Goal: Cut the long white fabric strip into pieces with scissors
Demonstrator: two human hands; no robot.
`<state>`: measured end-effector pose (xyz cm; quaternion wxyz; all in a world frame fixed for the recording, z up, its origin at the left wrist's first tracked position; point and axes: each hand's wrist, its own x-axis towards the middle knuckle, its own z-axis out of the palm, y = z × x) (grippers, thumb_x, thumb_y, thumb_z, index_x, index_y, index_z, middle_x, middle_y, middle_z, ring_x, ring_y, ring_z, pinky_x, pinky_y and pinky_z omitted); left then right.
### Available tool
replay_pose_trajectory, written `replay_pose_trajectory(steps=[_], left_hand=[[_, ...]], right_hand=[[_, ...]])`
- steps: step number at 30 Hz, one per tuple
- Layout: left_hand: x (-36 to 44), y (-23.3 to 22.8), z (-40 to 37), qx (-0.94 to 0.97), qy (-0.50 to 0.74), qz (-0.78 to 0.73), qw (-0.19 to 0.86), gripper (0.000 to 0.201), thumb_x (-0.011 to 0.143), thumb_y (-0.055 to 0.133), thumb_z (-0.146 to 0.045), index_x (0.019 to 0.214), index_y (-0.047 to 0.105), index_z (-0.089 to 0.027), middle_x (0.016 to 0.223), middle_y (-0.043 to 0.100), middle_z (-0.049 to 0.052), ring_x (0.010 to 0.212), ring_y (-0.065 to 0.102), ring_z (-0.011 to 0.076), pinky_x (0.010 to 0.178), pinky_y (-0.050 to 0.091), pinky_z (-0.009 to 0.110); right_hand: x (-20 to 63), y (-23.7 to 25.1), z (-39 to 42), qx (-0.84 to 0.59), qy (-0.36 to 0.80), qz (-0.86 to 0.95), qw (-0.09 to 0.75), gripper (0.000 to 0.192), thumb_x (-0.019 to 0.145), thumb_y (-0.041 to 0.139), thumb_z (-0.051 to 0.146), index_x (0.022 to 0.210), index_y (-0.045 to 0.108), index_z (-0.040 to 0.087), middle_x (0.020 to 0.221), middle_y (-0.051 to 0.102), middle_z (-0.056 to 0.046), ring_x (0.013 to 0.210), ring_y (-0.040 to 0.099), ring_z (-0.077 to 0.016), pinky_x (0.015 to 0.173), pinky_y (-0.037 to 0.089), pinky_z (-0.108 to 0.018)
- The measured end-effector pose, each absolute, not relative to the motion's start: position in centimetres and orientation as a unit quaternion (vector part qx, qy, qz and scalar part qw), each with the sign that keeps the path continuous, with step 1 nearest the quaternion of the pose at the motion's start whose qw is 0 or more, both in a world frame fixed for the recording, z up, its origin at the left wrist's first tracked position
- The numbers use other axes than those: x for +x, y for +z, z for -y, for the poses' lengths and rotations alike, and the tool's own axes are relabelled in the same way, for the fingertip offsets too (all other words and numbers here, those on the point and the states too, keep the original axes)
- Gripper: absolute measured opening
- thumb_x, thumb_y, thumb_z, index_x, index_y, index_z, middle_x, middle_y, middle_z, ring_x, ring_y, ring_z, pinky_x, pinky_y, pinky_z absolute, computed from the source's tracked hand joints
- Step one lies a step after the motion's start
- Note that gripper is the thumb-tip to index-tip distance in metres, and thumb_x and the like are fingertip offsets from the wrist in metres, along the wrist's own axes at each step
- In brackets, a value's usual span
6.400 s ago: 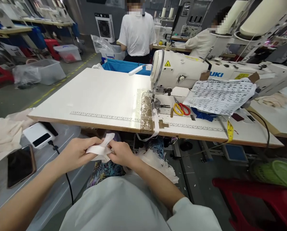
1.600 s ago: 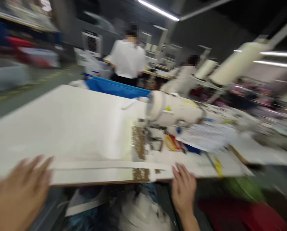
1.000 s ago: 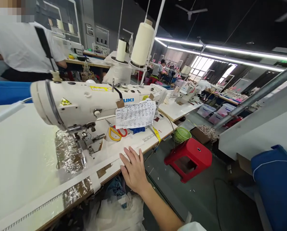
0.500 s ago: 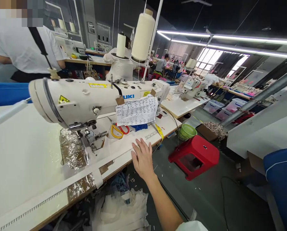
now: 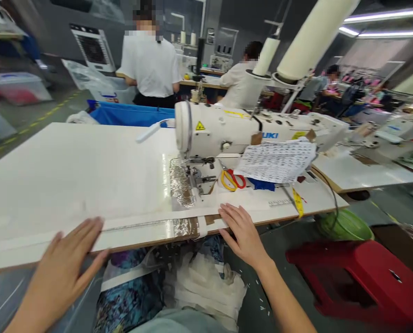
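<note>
My left hand (image 5: 68, 259) is open at the front edge of the white sewing table (image 5: 88, 171), fingers stretched over the tabletop. Farther right, my right hand (image 5: 243, 236) is open too, its fingertips on the front strip of the table near a brown tape patch (image 5: 211, 218). Neither hand holds anything. Behind them stands a white sewing machine (image 5: 213, 129), with clear tape (image 5: 182, 182) over the surface beside its needle area. Yellow-and-red handled scissors (image 5: 229, 181) lie by the machine bed. A handwritten sheet (image 5: 277, 159) hangs from the machine's front.
Dark floral fabric (image 5: 130, 296) and pale cloth (image 5: 206, 286) lie below the table edge. A red stool (image 5: 373, 273) and green basket (image 5: 348, 225) stand at right. Thread cones (image 5: 313, 41) rise behind the machine. Two co-workers (image 5: 150, 64) are beyond, near a blue cloth bin (image 5: 133, 114).
The view has swung left, bringing more tabletop into sight. My left hand has come into view at the table edge. My right hand now lies nearer the needle area.
</note>
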<state>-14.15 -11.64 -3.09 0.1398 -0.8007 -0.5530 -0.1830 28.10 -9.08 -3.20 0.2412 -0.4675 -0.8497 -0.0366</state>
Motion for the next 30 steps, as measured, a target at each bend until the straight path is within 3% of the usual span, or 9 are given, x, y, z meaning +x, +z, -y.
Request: replay_pose_trajectory(steps=[2,4,9,12,15,18,24,28,30], left_hand=[[-14.2,-3.5,11.6,-0.818,-0.176,0.525,0.155,0.063,0.095,0.037,-0.045,0.151,0.018,-0.022,0.135,0.053,0.016,0.117,0.054,0.0363,0.101,0.038,0.057],[-14.5,-3.6,11.6,-0.822,-0.189,0.509,0.171,0.061,0.094,0.044,-0.045,0.147,0.031,-0.019,0.127,0.058,0.017,0.107,0.058,0.0333,0.096,0.043,0.05],[-15.1,-2.4,12.9,-0.8,-0.259,0.533,0.097,0.024,0.094,0.047,-0.033,0.107,0.064,-0.023,0.091,0.066,0.008,0.081,0.06,0.021,0.074,0.047,0.031],[-13.5,-1.5,14.3,-0.753,-0.251,0.594,-0.128,0.031,0.095,0.041,-0.041,0.089,0.063,-0.02,0.076,0.062,0.003,0.068,0.056,0.0159,0.062,0.042,0.025],[-10.4,-1.3,15.3,-0.641,-0.207,0.601,-0.43,0.045,0.092,0.039,-0.056,0.072,0.05,-0.018,0.062,0.046,-0.002,0.054,0.042,0.0111,0.049,0.031,0.021],[-7.3,-1.8,15.6,-0.54,-0.219,0.539,-0.608,0.051,0.084,0.044,-0.067,0.07,0.041,-0.018,0.062,0.036,-0.005,0.054,0.033,0.0092,0.047,0.026,0.02],[-5.1,-2.3,15.6,-0.506,-0.261,0.466,-0.677,0.045,0.086,0.05,-0.06,0.075,0.047,-0.016,0.067,0.039,-0.003,0.057,0.035,0.0091,0.05,0.027,0.02],[-5.2,-2.6,16.1,-0.528,-0.221,0.449,-0.687,0.041,0.088,0.05,-0.054,0.075,0.05,-0.015,0.064,0.041,-0.003,0.054,0.034,0.0088,0.048,0.025,0.02],[-5.0,-2.8,16.1,-0.543,-0.219,0.46,-0.667,0.04,0.089,0.05,-0.052,0.072,0.049,-0.015,0.061,0.04,-0.004,0.053,0.033,0.0084,0.048,0.024,0.02]], right_hand=[[28.2,-2.9,8.9,-0.449,-0.05,0.862,0.229,0.042,0.097,0.048,0.036,0.135,0.045,0.018,0.128,0.056,-0.015,0.12,0.049,-0.0288,0.1,0.042,-0.049],[28.4,-2.7,8.8,-0.437,-0.071,0.866,0.234,0.031,0.096,0.05,0.033,0.123,0.055,0.017,0.112,0.062,-0.014,0.104,0.056,-0.0272,0.087,0.048,-0.044],[28.2,-1.1,9.9,-0.431,-0.027,0.87,0.239,0.019,0.098,0.043,0.024,0.095,0.06,0.019,0.087,0.064,-0.007,0.077,0.06,-0.0199,0.066,0.046,-0.032],[26.9,0.4,11.3,-0.493,0.173,0.825,0.217,0.018,0.098,0.042,0.03,0.106,0.056,0.022,0.072,0.059,0.0,0.059,0.056,-0.0144,0.052,0.042,-0.025],[24.5,1.8,12.6,-0.508,0.337,0.763,0.215,0.029,0.097,0.043,0.035,0.123,0.047,0.023,0.058,0.047,0.006,0.049,0.047,-0.0127,0.045,0.037,-0.022],[21.8,2.4,13.3,-0.449,0.395,0.779,0.188,0.024,0.097,0.041,0.032,0.113,0.056,0.022,0.063,0.053,0.004,0.055,0.051,-0.0121,0.05,0.039,-0.021],[19.7,1.5,13.0,-0.301,0.293,0.905,0.071,0.039,0.095,0.03,0.013,0.132,0.043,0.018,0.101,0.068,-0.008,0.081,0.064,-0.0174,0.065,0.047,-0.026],[19.3,1.3,13.4,-0.253,0.096,0.961,0.056,0.027,0.091,0.036,0.006,0.098,0.059,0.016,0.073,0.064,-0.005,0.063,0.059,-0.019,0.054,0.042,-0.03],[18.8,2.0,13.9,-0.234,0.029,0.97,0.052,0.026,0.086,0.04,0.002,0.08,0.059,0.018,0.071,0.061,-0.005,0.063,0.056,-0.0196,0.053,0.041,-0.032]])
